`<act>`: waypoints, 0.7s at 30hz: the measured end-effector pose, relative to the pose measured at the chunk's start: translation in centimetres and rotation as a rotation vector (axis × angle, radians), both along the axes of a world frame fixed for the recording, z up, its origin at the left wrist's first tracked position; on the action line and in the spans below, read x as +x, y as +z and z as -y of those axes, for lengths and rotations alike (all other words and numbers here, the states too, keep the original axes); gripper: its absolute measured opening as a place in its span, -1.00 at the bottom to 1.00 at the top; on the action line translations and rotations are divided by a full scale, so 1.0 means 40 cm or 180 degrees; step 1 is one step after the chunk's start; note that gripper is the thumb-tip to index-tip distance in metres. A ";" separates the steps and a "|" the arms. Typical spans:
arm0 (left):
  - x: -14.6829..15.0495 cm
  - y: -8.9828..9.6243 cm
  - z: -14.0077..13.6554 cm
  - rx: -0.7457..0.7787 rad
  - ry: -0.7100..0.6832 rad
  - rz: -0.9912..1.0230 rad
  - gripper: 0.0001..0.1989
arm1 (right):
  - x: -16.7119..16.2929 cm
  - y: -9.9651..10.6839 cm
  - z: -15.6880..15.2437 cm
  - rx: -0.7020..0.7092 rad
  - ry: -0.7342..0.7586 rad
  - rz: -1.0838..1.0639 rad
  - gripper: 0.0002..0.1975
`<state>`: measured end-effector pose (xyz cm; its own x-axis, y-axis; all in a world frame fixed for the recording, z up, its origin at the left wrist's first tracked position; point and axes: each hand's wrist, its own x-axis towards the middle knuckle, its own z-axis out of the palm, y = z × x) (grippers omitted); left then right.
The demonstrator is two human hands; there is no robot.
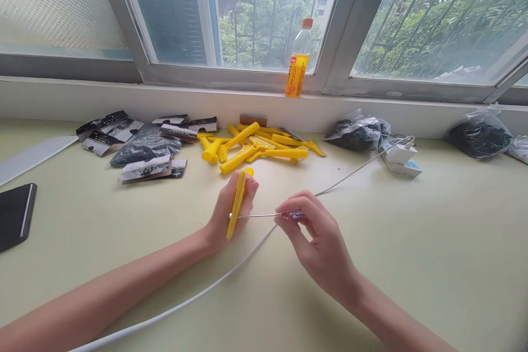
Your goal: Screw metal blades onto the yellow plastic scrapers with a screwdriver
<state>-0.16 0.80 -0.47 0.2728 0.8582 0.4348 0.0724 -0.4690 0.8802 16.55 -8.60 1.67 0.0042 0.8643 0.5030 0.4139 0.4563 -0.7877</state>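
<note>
My left hand (226,212) is closed around a yellow plastic scraper (236,206), held on edge above the table. In my right hand (319,236), the fingers pinch the clear, red-tinted handle of a screwdriver (293,214). Its thin metal shaft runs level to the left, and the tip meets the scraper's side. A small shiny bit, perhaps a screw or nut, shows on the scraper's far side. Behind my hands lies a pile of similar yellow scrapers (251,146), some with metal blades showing.
A white cable (198,294) crosses the table under my hands to a white plug adapter (402,159). Printed cards (146,168) and a bag (148,143) lie back left, bags of dark pieces (358,131) back right. A phone (16,214) is at left. A drink bottle (297,71) stands on the sill.
</note>
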 end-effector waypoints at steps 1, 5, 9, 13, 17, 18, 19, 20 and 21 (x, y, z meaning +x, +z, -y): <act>0.000 0.000 0.000 -0.0009 -0.0001 0.0005 -0.67 | 0.001 -0.002 0.001 -0.0114 0.0018 -0.0009 -0.90; -0.001 -0.002 -0.001 -0.0044 -0.0035 0.0035 -0.67 | 0.007 -0.006 0.008 -0.0460 -0.0008 0.0220 -0.81; 0.000 -0.004 -0.003 -0.0031 -0.0041 0.0041 -0.66 | 0.007 0.003 0.010 0.0160 -0.0126 0.0411 -0.79; -0.001 -0.003 -0.003 0.0001 -0.0015 -0.0003 -0.67 | 0.003 0.006 0.008 0.0550 -0.0161 0.0465 -0.93; -0.001 -0.002 -0.001 -0.0017 -0.0027 0.0009 -0.67 | 0.007 -0.007 0.010 0.0108 -0.0171 0.0702 -0.83; -0.001 -0.002 -0.001 -0.0021 -0.0033 0.0016 -0.67 | 0.008 -0.008 0.011 0.0066 -0.0159 0.0746 -0.75; -0.001 -0.002 0.000 -0.0022 -0.0038 0.0024 -0.67 | 0.008 -0.008 0.011 0.0092 -0.0153 0.0765 -0.70; -0.001 -0.002 0.000 -0.0022 -0.0039 0.0031 -0.67 | 0.008 -0.007 0.011 0.0163 -0.0148 0.0747 -0.71; -0.001 -0.002 0.000 -0.0020 -0.0036 0.0036 -0.66 | 0.006 -0.004 0.010 0.0244 -0.0151 0.0689 -0.76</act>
<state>-0.19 0.81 -0.54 0.2776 0.8579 0.4324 0.0572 -0.4641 0.8839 16.81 -9.01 1.51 -0.0710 0.8250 0.5607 0.5919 0.4873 -0.6420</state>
